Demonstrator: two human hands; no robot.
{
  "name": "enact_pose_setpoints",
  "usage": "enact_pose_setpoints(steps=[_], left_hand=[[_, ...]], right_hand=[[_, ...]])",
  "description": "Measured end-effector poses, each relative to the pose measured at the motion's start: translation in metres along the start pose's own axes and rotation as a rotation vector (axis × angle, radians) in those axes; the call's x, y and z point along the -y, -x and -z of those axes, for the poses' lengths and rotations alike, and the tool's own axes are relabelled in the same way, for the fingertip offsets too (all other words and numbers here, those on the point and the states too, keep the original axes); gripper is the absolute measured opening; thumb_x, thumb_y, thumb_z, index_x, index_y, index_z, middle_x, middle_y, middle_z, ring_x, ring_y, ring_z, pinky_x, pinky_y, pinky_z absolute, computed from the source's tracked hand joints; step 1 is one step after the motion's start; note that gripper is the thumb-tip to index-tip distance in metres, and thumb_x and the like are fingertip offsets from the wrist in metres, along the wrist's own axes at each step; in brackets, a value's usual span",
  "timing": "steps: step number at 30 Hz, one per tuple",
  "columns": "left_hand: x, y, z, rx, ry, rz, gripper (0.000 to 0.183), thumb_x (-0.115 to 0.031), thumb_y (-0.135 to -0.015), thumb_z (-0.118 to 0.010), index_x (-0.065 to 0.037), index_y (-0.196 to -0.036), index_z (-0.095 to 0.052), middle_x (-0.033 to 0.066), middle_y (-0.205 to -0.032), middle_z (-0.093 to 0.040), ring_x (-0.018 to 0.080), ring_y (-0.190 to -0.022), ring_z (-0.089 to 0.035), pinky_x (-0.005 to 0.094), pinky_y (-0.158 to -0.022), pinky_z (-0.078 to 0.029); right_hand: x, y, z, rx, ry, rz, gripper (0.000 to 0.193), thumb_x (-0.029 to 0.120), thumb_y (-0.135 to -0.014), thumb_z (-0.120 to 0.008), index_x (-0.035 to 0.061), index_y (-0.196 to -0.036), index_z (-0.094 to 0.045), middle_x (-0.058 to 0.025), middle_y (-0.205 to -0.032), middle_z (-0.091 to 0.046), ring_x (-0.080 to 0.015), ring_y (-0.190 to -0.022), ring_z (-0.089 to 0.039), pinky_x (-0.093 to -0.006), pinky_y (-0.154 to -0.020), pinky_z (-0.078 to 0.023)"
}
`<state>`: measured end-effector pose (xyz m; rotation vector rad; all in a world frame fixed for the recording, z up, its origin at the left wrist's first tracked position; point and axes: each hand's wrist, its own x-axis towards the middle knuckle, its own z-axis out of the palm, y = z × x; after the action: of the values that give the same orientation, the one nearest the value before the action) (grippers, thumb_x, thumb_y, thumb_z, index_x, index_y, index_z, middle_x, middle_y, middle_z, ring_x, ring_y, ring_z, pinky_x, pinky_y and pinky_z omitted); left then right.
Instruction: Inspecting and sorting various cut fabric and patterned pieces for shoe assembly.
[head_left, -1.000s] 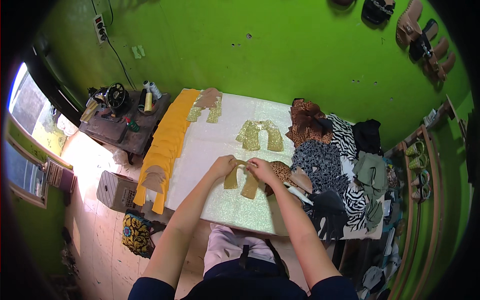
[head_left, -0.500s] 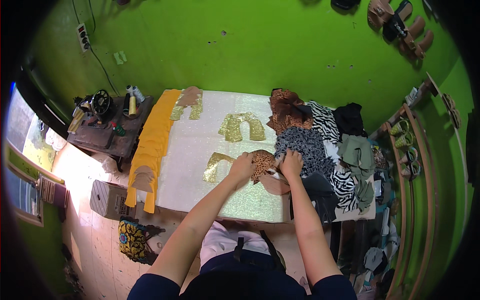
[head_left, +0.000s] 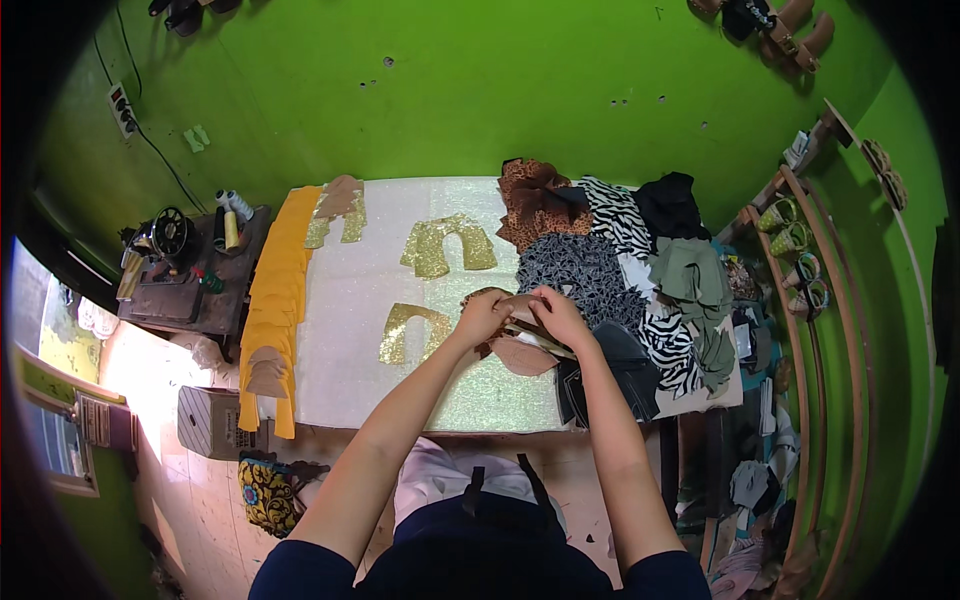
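Over the front right of the cream, glittery table cover (head_left: 350, 250), both hands hold a brown piece of material (head_left: 518, 308) between them. The fingers of my left hand (head_left: 484, 318) are closed on its left end, and a bit of leopard print shows behind them. My right hand (head_left: 560, 318) pinches its right end, with a pale strip just below. Beneath the hands lies a tan curved piece (head_left: 525, 357). Gold glittery U-shaped cut pieces (head_left: 450, 247) rest to the left and beyond, one (head_left: 408, 330) close to my left hand.
Yellow fabric pieces (head_left: 275, 285) line the table's left edge. To the right are grey patterned fabric (head_left: 578, 275), zebra-print (head_left: 612, 212), black (head_left: 615, 375) and olive pieces (head_left: 695, 280). A sewing machine (head_left: 172, 235) stands far left; a wooden rack (head_left: 845, 330) holds sandals at right.
My hands have come closer together, and the leopard-print piece between them now shows its brown side. The whole view has shifted slightly, moving the table leftward in the picture.
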<state>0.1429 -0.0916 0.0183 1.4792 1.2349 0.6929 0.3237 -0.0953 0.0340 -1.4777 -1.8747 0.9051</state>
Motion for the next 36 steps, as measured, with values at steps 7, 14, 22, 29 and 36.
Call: enact_pose_setpoints(steps=[7, 14, 22, 29, 36], left_hand=[[0.044, 0.02, 0.063, -0.18, 0.032, -0.004, 0.023, -0.017, -0.077, -0.061, 0.001, -0.091, -0.056, 0.0097, -0.071, -0.06, 0.0149, -0.062, -0.058, 0.0291, -0.059, -0.046], [0.072, 0.044, 0.121, -0.239, -0.294, 0.067, 0.022, -0.022, -0.078, -0.061, -0.001, -0.087, -0.06, 0.0078, -0.07, -0.061, 0.0133, -0.064, -0.057, 0.0278, -0.061, -0.045], [0.085, 0.057, 0.153, -0.164, -0.296, 0.213, 0.021, -0.021, -0.077, -0.06, -0.001, -0.084, -0.062, 0.0157, -0.076, -0.061, 0.0243, -0.069, -0.059, 0.0323, -0.065, -0.046], [0.106, 0.05, 0.162, -0.082, -0.452, 0.17, 0.02, -0.019, -0.077, -0.059, 0.0, -0.08, -0.061, 0.0171, -0.076, -0.061, 0.0301, -0.073, -0.059, 0.0371, -0.066, -0.046], [0.12, 0.04, 0.164, -0.036, -0.522, 0.134, 0.028, -0.024, -0.076, -0.063, -0.002, -0.09, -0.053, 0.0176, -0.08, -0.06, 0.0331, -0.078, -0.058, 0.0394, -0.068, -0.045]], right_hand=[[0.027, -0.008, -0.055, -0.034, 0.001, -0.101, 0.02, 0.018, -0.074, -0.061, 0.0042, -0.089, -0.059, -0.014, -0.077, -0.061, -0.0284, -0.071, -0.059, -0.0359, -0.062, -0.044], [0.054, -0.02, -0.124, -0.004, 0.167, -0.063, 0.019, 0.024, -0.08, -0.053, 0.0067, -0.086, -0.058, -0.0151, -0.078, -0.061, -0.0322, -0.072, -0.059, -0.0421, -0.062, -0.044], [0.065, -0.032, -0.17, 0.004, 0.248, -0.206, 0.02, 0.025, -0.085, -0.047, 0.0074, -0.093, -0.052, -0.0165, -0.077, -0.061, -0.0344, -0.072, -0.058, -0.0441, -0.063, -0.044], [0.069, -0.027, -0.193, -0.002, 0.34, -0.294, 0.017, 0.024, -0.087, -0.042, 0.0088, -0.093, -0.049, -0.0147, -0.072, -0.061, -0.034, -0.068, -0.059, -0.0451, -0.06, -0.044], [0.068, -0.026, -0.198, -0.073, 0.423, -0.272, 0.02, 0.022, -0.084, -0.049, 0.0089, -0.098, -0.043, -0.0154, -0.065, -0.058, -0.0328, -0.059, -0.058, -0.0427, -0.05, -0.043]])
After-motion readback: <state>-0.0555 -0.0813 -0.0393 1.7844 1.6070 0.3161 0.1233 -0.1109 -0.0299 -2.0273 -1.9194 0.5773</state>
